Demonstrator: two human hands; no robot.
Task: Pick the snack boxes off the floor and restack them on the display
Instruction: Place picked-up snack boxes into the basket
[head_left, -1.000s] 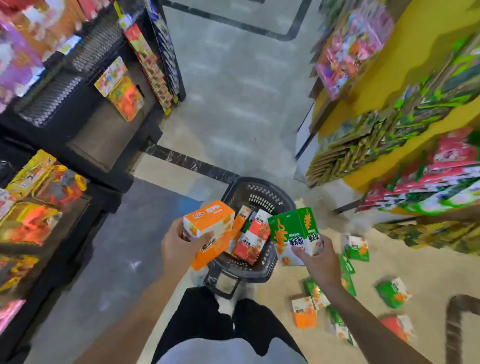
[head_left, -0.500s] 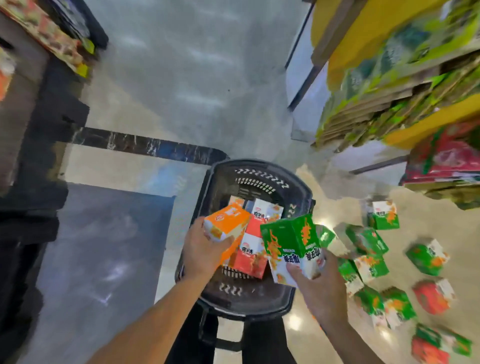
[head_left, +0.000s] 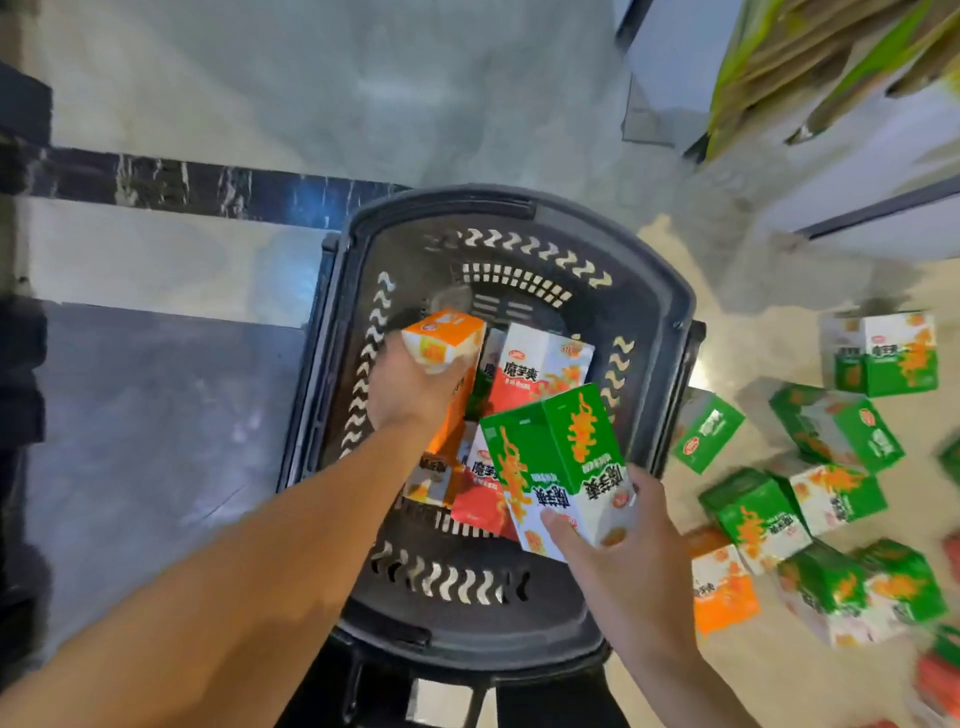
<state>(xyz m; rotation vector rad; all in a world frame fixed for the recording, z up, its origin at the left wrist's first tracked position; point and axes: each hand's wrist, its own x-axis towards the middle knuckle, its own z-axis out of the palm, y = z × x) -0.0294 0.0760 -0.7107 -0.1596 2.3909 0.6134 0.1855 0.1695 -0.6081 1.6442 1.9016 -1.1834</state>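
My left hand (head_left: 410, 389) grips an orange snack box (head_left: 441, 340) inside the black basket (head_left: 670, 306), low among the boxes there. My right hand (head_left: 623, 551) holds a green and white snack box (head_left: 558, 462) over the basket's right front part. A red and white box (head_left: 540, 369) and another red one (head_left: 480, 496) lie in the basket. Several green boxes (head_left: 836, 431) and an orange box (head_left: 722, 587) are scattered on the floor to the right.
The display's base with stacked flat packets (head_left: 831, 62) rises at the upper right. A dark marble strip (head_left: 208, 189) crosses the floor on the left, with a dark shelf edge (head_left: 21, 364) at the far left. My legs are below the basket.
The view has tilted down and closed in on the basket. My left hand has lowered the orange box into the basket; my right hand has brought the green box over it.
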